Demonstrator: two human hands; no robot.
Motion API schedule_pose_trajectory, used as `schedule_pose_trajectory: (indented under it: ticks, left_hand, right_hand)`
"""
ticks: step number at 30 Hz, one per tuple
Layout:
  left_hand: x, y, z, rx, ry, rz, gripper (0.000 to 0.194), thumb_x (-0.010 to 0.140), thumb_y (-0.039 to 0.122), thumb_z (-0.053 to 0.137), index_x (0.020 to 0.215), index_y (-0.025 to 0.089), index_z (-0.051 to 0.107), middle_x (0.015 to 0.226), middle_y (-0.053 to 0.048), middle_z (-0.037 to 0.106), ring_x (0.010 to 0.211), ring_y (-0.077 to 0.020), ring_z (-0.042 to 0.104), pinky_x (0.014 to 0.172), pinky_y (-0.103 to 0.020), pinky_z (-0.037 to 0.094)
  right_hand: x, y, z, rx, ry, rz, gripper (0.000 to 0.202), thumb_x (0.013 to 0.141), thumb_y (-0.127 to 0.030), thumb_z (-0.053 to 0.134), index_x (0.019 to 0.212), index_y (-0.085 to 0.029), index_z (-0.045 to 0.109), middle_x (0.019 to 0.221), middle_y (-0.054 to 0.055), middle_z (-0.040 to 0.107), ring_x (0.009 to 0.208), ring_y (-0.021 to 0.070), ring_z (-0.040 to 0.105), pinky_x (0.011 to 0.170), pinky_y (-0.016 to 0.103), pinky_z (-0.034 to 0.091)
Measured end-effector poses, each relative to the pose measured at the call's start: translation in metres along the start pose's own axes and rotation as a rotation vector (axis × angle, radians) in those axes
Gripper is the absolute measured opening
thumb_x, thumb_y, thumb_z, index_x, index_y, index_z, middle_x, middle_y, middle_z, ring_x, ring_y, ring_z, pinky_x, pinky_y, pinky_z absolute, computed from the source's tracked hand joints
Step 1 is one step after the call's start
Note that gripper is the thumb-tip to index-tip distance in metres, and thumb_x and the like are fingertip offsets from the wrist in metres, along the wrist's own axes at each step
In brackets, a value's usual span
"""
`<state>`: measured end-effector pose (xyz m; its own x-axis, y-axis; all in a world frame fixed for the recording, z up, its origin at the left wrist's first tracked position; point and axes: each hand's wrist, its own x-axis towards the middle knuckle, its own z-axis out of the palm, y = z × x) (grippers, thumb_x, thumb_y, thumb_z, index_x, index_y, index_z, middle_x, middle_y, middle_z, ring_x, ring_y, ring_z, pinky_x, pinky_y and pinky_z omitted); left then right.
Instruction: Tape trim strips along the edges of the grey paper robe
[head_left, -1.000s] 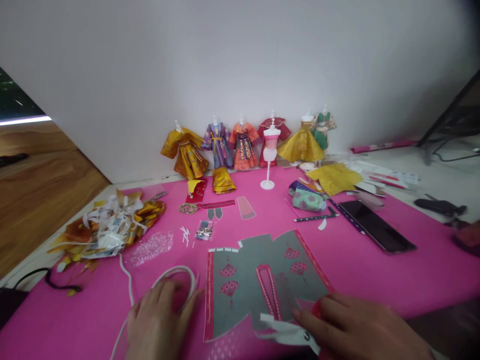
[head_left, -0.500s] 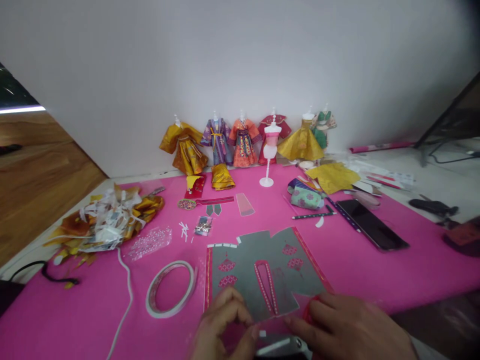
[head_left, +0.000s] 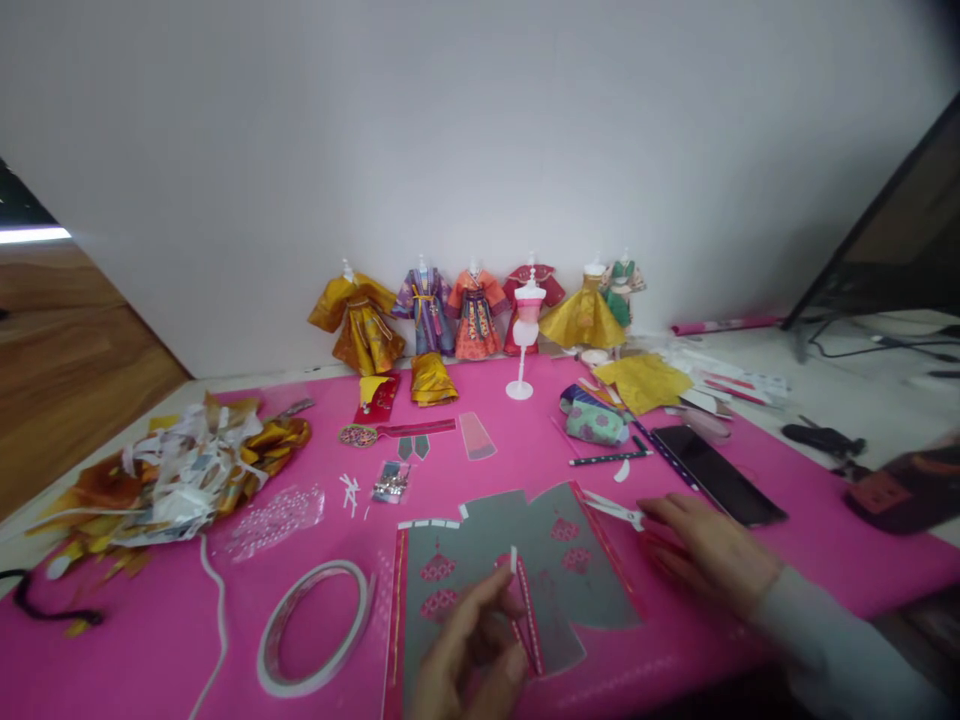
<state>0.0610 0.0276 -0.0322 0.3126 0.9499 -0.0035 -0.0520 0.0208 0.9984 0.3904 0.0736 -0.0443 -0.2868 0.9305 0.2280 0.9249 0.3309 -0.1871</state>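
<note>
My left hand [head_left: 469,650] hovers over the lower middle of a grey paper robe cutout [head_left: 581,590] with red lantern prints, lying flat on the pink mat [head_left: 825,560]. It pinches a small white strip of tape [head_left: 514,558] that stands up between its fingertips. My right hand [head_left: 712,552] is blurred at the cutout's right edge. It lies on the red handles of scissors [head_left: 616,508], whose pale blades point left over the cutout's upper right corner. A clear tape roll [head_left: 315,625] lies left of the cutout, apart from both hands.
Paper dresses [head_left: 420,315] on small stands line the wall, with a white mannequin [head_left: 523,335] in front. A scrap pile [head_left: 172,470] sits far left. A phone [head_left: 716,472], a pen [head_left: 607,458] and folded papers [head_left: 645,382] lie right. A white cord [head_left: 217,620] runs left.
My left hand left the tape roll, came to the cutout and now holds a short strip of tape. My right hand moved right and farther away with the scissors. The view tilted up a little.
</note>
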Motion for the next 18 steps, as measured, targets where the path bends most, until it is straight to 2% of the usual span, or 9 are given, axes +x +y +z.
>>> schedule_pose_trajectory:
  ticks: [2, 5, 9, 11, 13, 16, 18]
  left_hand:
    - [0.01, 0.001, 0.0, -0.253, -0.138, -0.165, 0.044, 0.083, 0.039, 0.069, 0.125, 0.042, 0.058, 0.107, 0.0, 0.061, 0.076, -0.0117, 0.058, 0.075, -0.029, 0.047]
    - [0.024, 0.005, 0.009, -0.493, -0.134, -0.263, 0.059, 0.075, 0.037, 0.076, 0.129, 0.033, 0.054, 0.104, -0.002, 0.061, 0.071, -0.0118, 0.06, 0.07, -0.03, 0.045]
    - [0.036, 0.012, 0.026, -0.567, -0.138, -0.331, 0.082, 0.07, 0.027, 0.075, 0.14, 0.023, 0.033, 0.099, -0.003, 0.061, 0.061, -0.0117, 0.063, 0.059, -0.028, 0.042]
    - [0.042, 0.015, 0.032, -0.58, -0.141, -0.371, 0.089, 0.067, 0.022, 0.073, 0.142, 0.02, 0.023, 0.098, -0.003, 0.061, 0.058, -0.0116, 0.063, 0.058, -0.028, 0.043]
    - [0.049, 0.016, 0.037, -0.599, -0.146, -0.38, 0.091, 0.065, 0.018, 0.071, 0.14, 0.018, 0.02, 0.097, -0.002, 0.061, 0.055, -0.0102, 0.062, 0.057, -0.028, 0.043]
    - [0.06, 0.014, 0.041, -0.622, -0.177, -0.373, 0.085, 0.063, 0.016, 0.069, 0.135, 0.02, 0.024, 0.094, -0.001, 0.061, 0.051, -0.0086, 0.06, 0.056, -0.028, 0.043]
    - [0.066, 0.012, 0.042, -0.64, -0.191, -0.381, 0.08, 0.064, 0.016, 0.07, 0.131, 0.023, 0.027, 0.093, 0.0, 0.061, 0.052, -0.0085, 0.06, 0.057, -0.028, 0.044]
  right_hand:
    - [0.005, 0.013, 0.004, 0.008, 0.002, -0.01, 0.038, 0.086, -0.017, 0.046, 0.12, -0.01, 0.061, 0.095, 0.015, 0.064, 0.083, 0.0247, 0.065, 0.076, 0.04, 0.053]
    - [0.009, 0.019, 0.008, 0.041, -0.002, -0.018, 0.04, 0.087, -0.016, 0.046, 0.124, -0.012, 0.061, 0.094, 0.012, 0.063, 0.082, 0.0223, 0.063, 0.077, 0.037, 0.053]
    - [0.012, 0.018, 0.004, 0.113, -0.008, -0.009, 0.035, 0.088, -0.015, 0.047, 0.116, -0.017, 0.067, 0.094, 0.012, 0.061, 0.084, 0.0223, 0.061, 0.079, 0.037, 0.05]
    - [0.017, 0.012, -0.003, 0.156, -0.008, 0.009, 0.027, 0.086, -0.016, 0.049, 0.098, -0.017, 0.073, 0.089, 0.011, 0.06, 0.081, 0.0233, 0.058, 0.076, 0.04, 0.048]
    - [0.025, 0.002, -0.011, 0.221, 0.008, 0.041, 0.022, 0.087, -0.02, 0.05, 0.083, -0.016, 0.071, 0.085, 0.011, 0.058, 0.079, 0.0243, 0.056, 0.074, 0.041, 0.045]
    - [0.044, -0.02, -0.018, 0.401, 0.011, 0.088, 0.024, 0.09, -0.03, 0.05, 0.075, -0.016, 0.063, 0.079, 0.008, 0.059, 0.075, 0.0207, 0.056, 0.07, 0.036, 0.044]
    - [0.06, -0.036, -0.017, 0.56, -0.03, 0.11, 0.028, 0.091, -0.037, 0.049, 0.074, -0.017, 0.059, 0.071, 0.003, 0.059, 0.067, 0.0163, 0.055, 0.062, 0.029, 0.044]
